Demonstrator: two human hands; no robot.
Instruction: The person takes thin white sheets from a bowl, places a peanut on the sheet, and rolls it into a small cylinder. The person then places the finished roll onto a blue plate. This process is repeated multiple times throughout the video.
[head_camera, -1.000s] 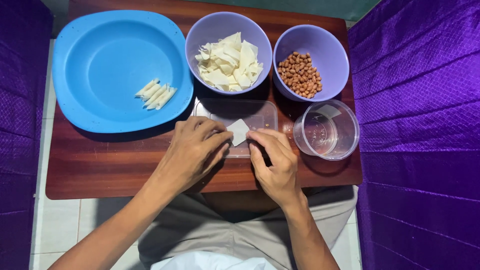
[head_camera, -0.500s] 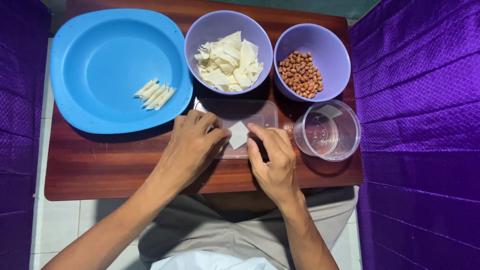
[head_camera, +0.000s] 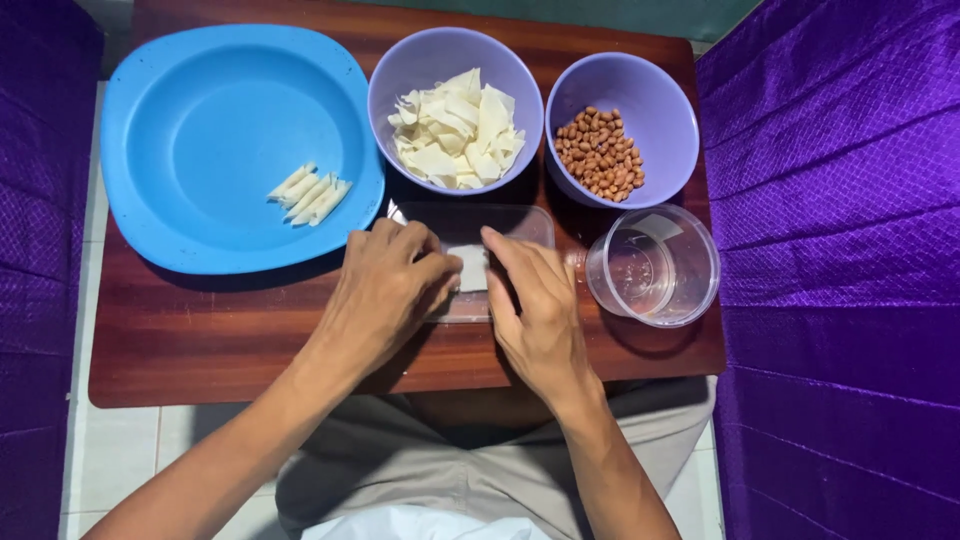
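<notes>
My left hand (head_camera: 385, 290) and my right hand (head_camera: 535, 305) rest side by side on a clear flat lid (head_camera: 500, 228) at the middle of the wooden table (head_camera: 200, 340). Between their fingertips lies a small white wrapper sheet (head_camera: 470, 268), pinched and pressed from both sides. Behind the hands stands a purple bowl (head_camera: 400, 75) heaped with white wrapper pieces (head_camera: 455, 130). To its right a second purple bowl (head_camera: 670, 120) holds brown peanuts (head_camera: 598, 152). Several rolled white sticks (head_camera: 308, 194) lie in the big blue plate (head_camera: 200, 120) at the left.
A clear plastic cup (head_camera: 655, 265) with a little water stands right of my right hand. Purple cloth (head_camera: 850, 250) hangs along the right side and also the left edge (head_camera: 35, 250). My lap is below the table's near edge.
Both hands have closed in on the white sheet; it has gone from tilted and partly lifted to lower on the lid, more covered by the fingers.
</notes>
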